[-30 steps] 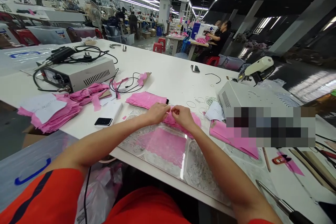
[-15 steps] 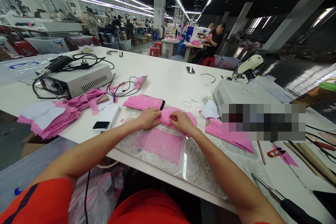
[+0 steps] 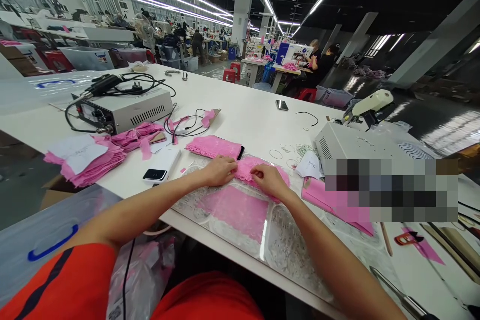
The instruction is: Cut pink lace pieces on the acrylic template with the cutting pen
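One pink fabric pile (image 3: 245, 170) lies on the tabletop (image 3: 258, 115), the left hand (image 3: 222, 170) at its left end, the right hand (image 3: 269, 179) bent-fingered over it; whether either grips cloth I cannot tell; a second pink stack (image 3: 213, 147) sits just beyond

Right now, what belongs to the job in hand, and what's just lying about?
Likely the job:
- central pink fabric pile, being worked
- neighbouring pink stack

Probably just lying about:
- far phone
- phone by the white box
- thin bands
- orange-red tool
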Action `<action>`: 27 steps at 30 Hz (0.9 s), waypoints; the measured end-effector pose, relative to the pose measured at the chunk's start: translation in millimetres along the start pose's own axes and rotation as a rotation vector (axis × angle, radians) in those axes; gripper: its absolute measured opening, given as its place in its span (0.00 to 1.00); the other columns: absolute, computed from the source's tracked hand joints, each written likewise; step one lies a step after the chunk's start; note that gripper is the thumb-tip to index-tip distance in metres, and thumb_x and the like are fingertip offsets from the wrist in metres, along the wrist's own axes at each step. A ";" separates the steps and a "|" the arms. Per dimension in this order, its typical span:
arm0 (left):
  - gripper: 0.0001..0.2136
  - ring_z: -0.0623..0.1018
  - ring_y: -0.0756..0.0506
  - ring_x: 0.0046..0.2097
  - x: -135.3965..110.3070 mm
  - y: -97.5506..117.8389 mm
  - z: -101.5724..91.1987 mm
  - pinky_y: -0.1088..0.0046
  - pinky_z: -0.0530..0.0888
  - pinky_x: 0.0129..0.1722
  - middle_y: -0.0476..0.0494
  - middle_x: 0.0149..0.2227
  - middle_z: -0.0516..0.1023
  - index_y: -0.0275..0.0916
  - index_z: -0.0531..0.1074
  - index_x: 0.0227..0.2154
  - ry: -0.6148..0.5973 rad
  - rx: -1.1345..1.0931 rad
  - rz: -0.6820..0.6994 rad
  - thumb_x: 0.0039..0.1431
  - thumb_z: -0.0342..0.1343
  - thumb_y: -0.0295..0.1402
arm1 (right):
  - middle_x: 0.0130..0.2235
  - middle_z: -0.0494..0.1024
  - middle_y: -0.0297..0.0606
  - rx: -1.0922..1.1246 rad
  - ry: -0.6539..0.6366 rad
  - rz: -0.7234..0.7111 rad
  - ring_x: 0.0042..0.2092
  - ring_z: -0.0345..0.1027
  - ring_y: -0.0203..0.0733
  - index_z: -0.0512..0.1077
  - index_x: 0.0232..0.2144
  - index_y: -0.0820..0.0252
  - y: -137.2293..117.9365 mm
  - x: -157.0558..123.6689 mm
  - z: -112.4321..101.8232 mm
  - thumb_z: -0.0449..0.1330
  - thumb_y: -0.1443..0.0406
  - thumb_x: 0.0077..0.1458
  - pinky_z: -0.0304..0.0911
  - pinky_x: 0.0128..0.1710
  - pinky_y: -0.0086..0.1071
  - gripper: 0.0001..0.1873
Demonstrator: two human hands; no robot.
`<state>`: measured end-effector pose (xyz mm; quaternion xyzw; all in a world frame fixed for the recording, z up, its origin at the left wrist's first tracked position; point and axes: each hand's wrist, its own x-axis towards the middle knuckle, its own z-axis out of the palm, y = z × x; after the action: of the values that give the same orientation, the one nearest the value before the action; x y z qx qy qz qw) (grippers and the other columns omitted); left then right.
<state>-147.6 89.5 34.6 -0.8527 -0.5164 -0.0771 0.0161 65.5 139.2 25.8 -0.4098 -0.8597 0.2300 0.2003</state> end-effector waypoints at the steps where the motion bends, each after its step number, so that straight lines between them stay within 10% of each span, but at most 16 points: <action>1: 0.05 0.75 0.41 0.42 -0.7 1.4 1.5 0.64 0.66 0.43 0.39 0.41 0.76 0.36 0.72 0.36 0.003 0.008 0.003 0.59 0.54 0.30 | 0.34 0.79 0.38 0.000 0.000 0.001 0.33 0.69 0.36 0.76 0.33 0.59 0.5 0.1 0.2 0.54 0.69 0.50 0.62 0.35 0.31 0.11; 27: 0.10 0.76 0.46 0.42 3.9 -5.7 3.5 0.71 0.68 0.43 0.45 0.41 0.79 0.39 0.77 0.35 0.039 -0.139 -0.035 0.60 0.51 0.27 | 0.31 0.78 0.36 0.075 -0.041 -0.043 0.32 0.65 0.36 0.77 0.25 0.58 -28.0 23.8 14.7 0.58 0.64 0.48 0.56 0.33 0.30 0.08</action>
<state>-150.4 96.0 31.5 -0.8409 -0.5243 -0.1298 -0.0343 26.7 139.1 33.2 -0.3784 -0.8631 0.2660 0.2026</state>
